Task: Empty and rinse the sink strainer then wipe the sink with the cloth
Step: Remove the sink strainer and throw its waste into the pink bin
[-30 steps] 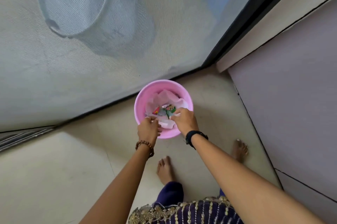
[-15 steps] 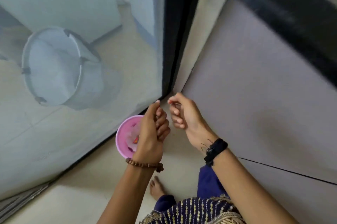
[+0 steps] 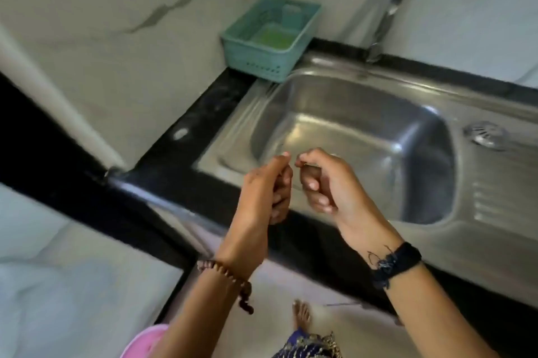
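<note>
I see the sink strainer [image 3: 485, 135] lying on the steel drainboard just right of the basin, well apart from both hands. The sink [image 3: 361, 136] is a stainless basin with a ribbed drainboard on its right, set into a black stone counter [image 3: 186, 136] whose front edge runs across the middle of my view. Over the basin's near-left corner my left hand [image 3: 262, 191] and right hand [image 3: 326, 183] sit close together, fingers curled inward; something thin seems pinched between the right thumb and forefinger, but the blur keeps me from telling what it is, or whether the left hand grasps anything at all. A beaded bracelet [image 3: 230, 279] circles the left wrist and a black band [image 3: 396, 263] the right. At the back-left corner of the sink stands a teal plastic basket [image 3: 270, 37] with something pale green inside, against the white marble-veined wall [image 3: 116, 8]. A metal tap [image 3: 390, 11] comes down from the wall toward the basin's back rim. Below the counter I make out pale floor tiles [image 3: 291, 285], a bare foot [image 3: 302, 314], the hem of a dark embroidered garment [image 3: 305, 346] and the rim of a pink tub [image 3: 142, 340] at the bottom edge.
</note>
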The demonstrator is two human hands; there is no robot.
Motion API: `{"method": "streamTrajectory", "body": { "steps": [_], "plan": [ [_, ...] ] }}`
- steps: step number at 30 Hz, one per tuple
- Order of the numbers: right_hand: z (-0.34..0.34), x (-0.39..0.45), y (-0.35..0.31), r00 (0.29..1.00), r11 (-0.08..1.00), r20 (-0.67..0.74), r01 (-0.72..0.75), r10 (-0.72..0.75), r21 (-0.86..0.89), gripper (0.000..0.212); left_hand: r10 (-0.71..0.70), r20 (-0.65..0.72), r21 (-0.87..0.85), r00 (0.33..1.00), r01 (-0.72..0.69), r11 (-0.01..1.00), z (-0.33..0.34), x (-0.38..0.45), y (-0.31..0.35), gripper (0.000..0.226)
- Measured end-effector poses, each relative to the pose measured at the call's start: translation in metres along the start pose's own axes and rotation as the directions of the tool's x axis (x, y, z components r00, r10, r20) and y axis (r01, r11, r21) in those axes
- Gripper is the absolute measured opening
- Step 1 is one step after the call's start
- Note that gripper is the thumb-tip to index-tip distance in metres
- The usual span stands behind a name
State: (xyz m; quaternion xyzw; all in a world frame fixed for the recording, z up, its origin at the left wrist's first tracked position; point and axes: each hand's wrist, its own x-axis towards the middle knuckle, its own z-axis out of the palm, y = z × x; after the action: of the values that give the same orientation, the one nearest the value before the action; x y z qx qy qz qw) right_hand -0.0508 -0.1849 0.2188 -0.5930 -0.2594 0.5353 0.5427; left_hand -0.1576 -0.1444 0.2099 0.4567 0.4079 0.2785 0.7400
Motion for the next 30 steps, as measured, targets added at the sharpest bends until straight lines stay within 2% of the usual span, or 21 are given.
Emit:
{"method": "streamTrajectory", "body": {
  "steps": [2, 4, 6, 9, 11, 14, 17, 19, 22, 26, 30],
  "plan": [
    [-0.049, 0.029, -0.011, 0.989, 0.986, -0.133, 0.038, -0.060, -0.162, 0.023, 0.011, 0.044, 0.192, 0.999, -0.020, 0.981, 0.028, 0.046, 0.006, 0.042],
    [-0.098, 0.065, -0.011, 0.968, 0.948, -0.235, 0.004, -0.083, -0.317, 0.021, 0.048, 0.068, 0.448, 0.997, -0.073, 0.891, 0.050, 0.099, 0.002, 0.036],
    [-0.141, 0.101, 0.000, 0.956, 0.890, -0.287, -0.080, -0.059, -0.448, 0.017, 0.050, 0.084, 0.680, 0.995, -0.094, 0.728, 0.064, 0.153, -0.011, 0.025],
    [-0.189, 0.150, 0.028, 0.940, 0.810, -0.335, -0.242, 0.060, -0.535, 0.012, 0.018, 0.082, 0.928, 0.996, -0.083, 0.364, 0.079, 0.227, -0.046, 0.021],
    [-0.203, 0.175, 0.049, 0.930, 0.749, -0.343, -0.318, 0.129, -0.581, 0.014, -0.015, 0.085, 0.983, 0.996, -0.082, 0.165, 0.081, 0.257, -0.068, 0.022],
    [-0.208, 0.204, 0.078, 0.928, 0.661, -0.329, -0.358, 0.175, -0.659, 0.018, -0.112, 0.096, 0.995, 0.989, -0.091, 0.050, 0.080, 0.284, -0.101, 0.024],
    [-0.200, 0.221, 0.099, 0.953, 0.464, -0.273, -0.304, 0.134, -0.832, 0.027, -0.174, 0.172, 0.968, 0.970, -0.199, -0.153, 0.080, 0.292, -0.130, 0.036],
    [-0.194, 0.231, 0.112, 0.972, 0.343, -0.219, -0.233, 0.080, -0.910, 0.028, -0.187, 0.220, 0.920, 0.958, -0.267, -0.288, 0.080, 0.296, -0.142, 0.035],
    [-0.188, 0.240, 0.130, 0.986, 0.224, -0.165, -0.166, 0.025, -0.960, 0.030, -0.185, 0.218, 0.892, 0.958, -0.273, -0.360, 0.072, 0.305, -0.149, 0.027],
    [-0.187, 0.244, 0.151, 0.993, 0.140, -0.110, -0.103, -0.044, -0.985, 0.037, -0.180, 0.222, 0.912, 0.958, -0.270, -0.309, 0.062, 0.308, -0.153, 0.026],
    [-0.187, 0.244, 0.162, 0.995, 0.142, -0.057, -0.045, -0.079, -0.989, 0.043, -0.179, 0.231, 0.906, 0.956, -0.278, -0.320, 0.063, 0.307, -0.152, 0.021]
  ]
}}
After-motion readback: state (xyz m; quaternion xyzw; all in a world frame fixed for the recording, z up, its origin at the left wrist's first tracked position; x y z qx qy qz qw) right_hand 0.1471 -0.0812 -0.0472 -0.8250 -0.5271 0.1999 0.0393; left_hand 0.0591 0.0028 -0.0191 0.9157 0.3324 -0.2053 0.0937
